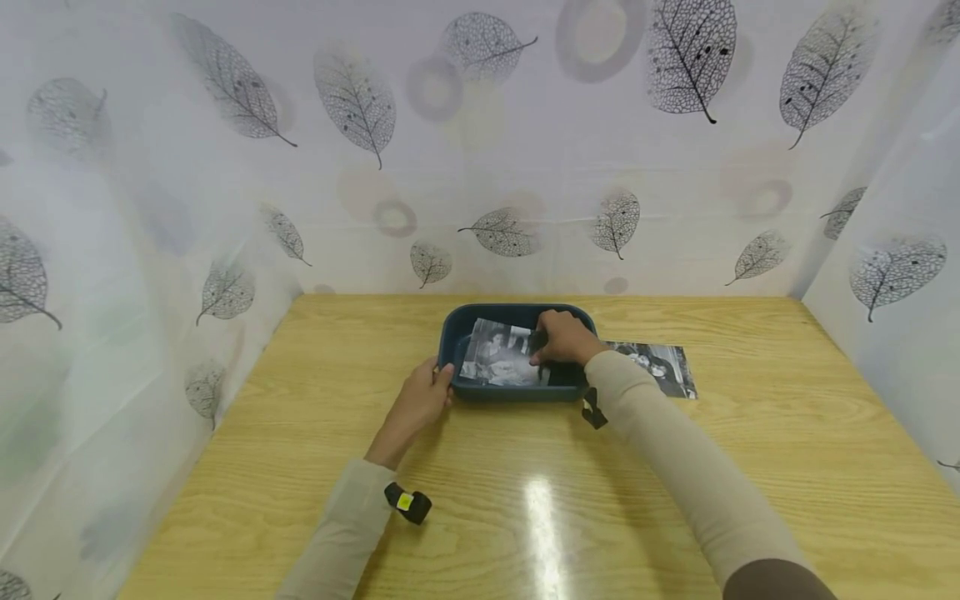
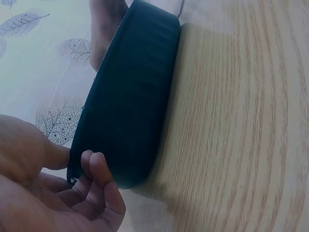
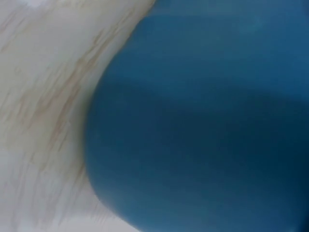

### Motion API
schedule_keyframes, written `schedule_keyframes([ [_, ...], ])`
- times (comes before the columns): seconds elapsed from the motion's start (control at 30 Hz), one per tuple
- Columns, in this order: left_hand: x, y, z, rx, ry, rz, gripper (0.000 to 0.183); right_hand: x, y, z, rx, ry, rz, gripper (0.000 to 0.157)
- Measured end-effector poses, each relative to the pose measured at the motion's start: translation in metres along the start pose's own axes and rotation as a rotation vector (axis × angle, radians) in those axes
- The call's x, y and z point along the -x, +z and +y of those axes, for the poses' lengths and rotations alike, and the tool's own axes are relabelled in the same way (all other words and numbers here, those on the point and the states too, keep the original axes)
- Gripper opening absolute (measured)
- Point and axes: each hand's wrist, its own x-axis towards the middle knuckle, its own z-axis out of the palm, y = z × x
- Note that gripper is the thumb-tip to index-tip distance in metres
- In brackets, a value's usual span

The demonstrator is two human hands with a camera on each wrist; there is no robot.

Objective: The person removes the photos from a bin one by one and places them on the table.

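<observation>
A dark teal plastic bin [image 1: 517,394] stands on the table, long side toward me. My left hand [image 1: 422,398] grips its near left corner, thumb on the rim and the other fingers against the outer wall, as the left wrist view shows. Inside the bin a black-and-white photo print [image 1: 498,354] lies face up and slightly tilted. My right hand [image 1: 567,337] reaches over the bin's right side and pinches the print's right edge, where something dark shows under the fingers. The right wrist view shows only the bin's outer wall [image 3: 193,125] up close; the hand itself is hidden there.
A second black-and-white photo print [image 1: 670,367] lies on the wooden table [image 1: 360,333] right of the bin, partly covered by my right sleeve. Behind the table hangs a pale curtain [image 1: 480,175] with a leaf pattern, continuing along both sides.
</observation>
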Motion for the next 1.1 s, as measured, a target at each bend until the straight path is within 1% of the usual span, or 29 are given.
schedule_keyframes([
  [0.27, 0.000, 0.000, 0.000, -0.008, -0.002, 0.006, 0.031, -0.002, 0.003, 0.000, 0.052, -0.017, 0.056, 0.053],
  [0.43, 0.000, 0.000, 0.000, -0.004, -0.009, 0.002, 0.030, -0.001, 0.002, -0.004, 0.084, -0.027, 0.071, 0.051],
  [0.57, 0.000, 0.000, 0.000, -0.002, -0.009, 0.001, 0.030, 0.000, 0.000, -0.004, 0.063, -0.005, 0.079, 0.042],
  [0.67, 0.000, 0.000, 0.001, -0.003, -0.005, -0.002, 0.031, -0.001, 0.000, -0.001, 0.040, -0.015, 0.105, 0.033],
  [0.77, 0.000, 0.000, 0.001, 0.000, -0.003, -0.003, 0.031, -0.001, -0.002, 0.004, -0.025, -0.052, 0.136, 0.027],
  [0.87, 0.000, 0.000, 0.000, 0.000, 0.000, -0.005, 0.031, 0.003, -0.007, 0.006, -0.160, -0.085, 0.145, 0.024],
  [0.93, 0.000, 0.000, 0.000, 0.000, -0.001, -0.007, 0.032, 0.006, -0.014, 0.006, -0.267, -0.082, 0.140, 0.024],
  [1.0, 0.001, 0.001, 0.000, -0.002, 0.000, -0.006, 0.032, 0.010, -0.021, 0.006, -0.348, -0.073, 0.138, 0.023],
  [1.1, 0.001, 0.001, -0.001, -0.005, -0.003, 0.002, 0.032, 0.016, -0.035, 0.010, -0.400, -0.058, 0.146, 0.025],
])
